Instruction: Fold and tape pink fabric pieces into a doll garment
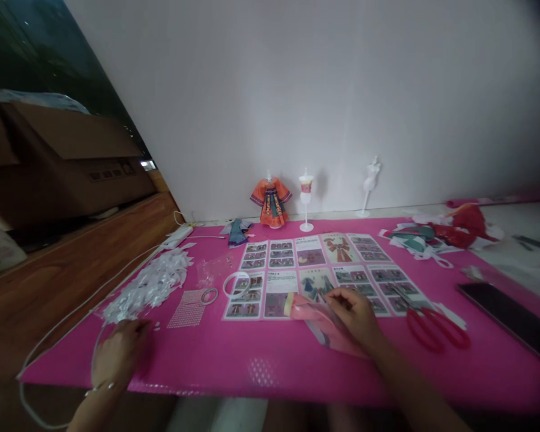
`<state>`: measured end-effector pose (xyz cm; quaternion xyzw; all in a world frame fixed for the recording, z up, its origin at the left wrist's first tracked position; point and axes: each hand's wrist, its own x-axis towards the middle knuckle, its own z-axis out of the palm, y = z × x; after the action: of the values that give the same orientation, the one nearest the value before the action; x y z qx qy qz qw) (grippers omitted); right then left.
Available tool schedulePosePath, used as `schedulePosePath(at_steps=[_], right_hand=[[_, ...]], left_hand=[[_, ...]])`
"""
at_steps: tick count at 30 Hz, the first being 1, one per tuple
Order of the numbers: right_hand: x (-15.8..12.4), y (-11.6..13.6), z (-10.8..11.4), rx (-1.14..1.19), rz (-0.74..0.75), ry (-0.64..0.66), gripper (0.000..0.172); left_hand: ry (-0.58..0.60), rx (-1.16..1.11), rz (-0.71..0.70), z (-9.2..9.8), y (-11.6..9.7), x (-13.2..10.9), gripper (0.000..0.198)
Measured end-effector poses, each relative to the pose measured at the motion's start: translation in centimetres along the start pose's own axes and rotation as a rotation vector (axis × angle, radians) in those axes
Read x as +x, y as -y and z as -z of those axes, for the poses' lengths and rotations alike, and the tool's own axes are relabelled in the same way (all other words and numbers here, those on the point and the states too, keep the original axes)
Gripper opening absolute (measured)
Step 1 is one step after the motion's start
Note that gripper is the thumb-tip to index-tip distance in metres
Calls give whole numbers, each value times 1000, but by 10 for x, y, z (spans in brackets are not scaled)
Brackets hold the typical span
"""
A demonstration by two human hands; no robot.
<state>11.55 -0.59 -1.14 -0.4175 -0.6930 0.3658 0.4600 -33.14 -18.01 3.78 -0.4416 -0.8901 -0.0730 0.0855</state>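
The right hand (354, 315) is bending its fingers over the pink fabric (315, 314), which is lying across the near edge of the printed sheet (281, 281) on the desk (216, 360), any grip being unclear, while the left hand (120, 349) is curling beside the white scraps (148, 287), its hold likewise impossible to tell.

The pink table (198, 363) bears a white sheet (281, 281) patterned with coloured panels, pink yellow-edged fabric (315, 316) at its near edge, red-handled scissors (422, 311) at its right and an orange dress (272, 201) behind it.
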Motion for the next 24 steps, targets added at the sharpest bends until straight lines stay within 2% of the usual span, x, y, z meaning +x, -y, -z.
schedulePosePath(at_steps=[3, 5, 9, 12, 14, 18, 21, 24], right_hand=[[0, 1, 0, 20, 0, -16, 20], [-1, 1, 0, 35, 0, -45, 21], [0, -1, 1, 54, -2, -125, 24], [1, -1, 2, 44, -6, -165, 25], [2, 1, 3, 21, 1, -154, 24], [3, 9, 5, -62, 44, -25, 12], [1, 14, 6, -261, 69, 155, 9], [-2, 17, 6, -461, 91, 298, 16]], left_hand=[[-31, -39, 4, 6, -19, -4, 32], [-53, -94, -25, 11, -43, -11, 35], [-38, -368, -262, 11, -111, -34, 31], [74, -511, -442, 4, -168, -52, 27], [141, -538, -511, -3, -200, -57, 27], [229, -572, -477, -18, -244, -52, 28], [264, -621, -452, -28, -258, -45, 28], [281, -690, -424, -34, -264, -43, 25]])
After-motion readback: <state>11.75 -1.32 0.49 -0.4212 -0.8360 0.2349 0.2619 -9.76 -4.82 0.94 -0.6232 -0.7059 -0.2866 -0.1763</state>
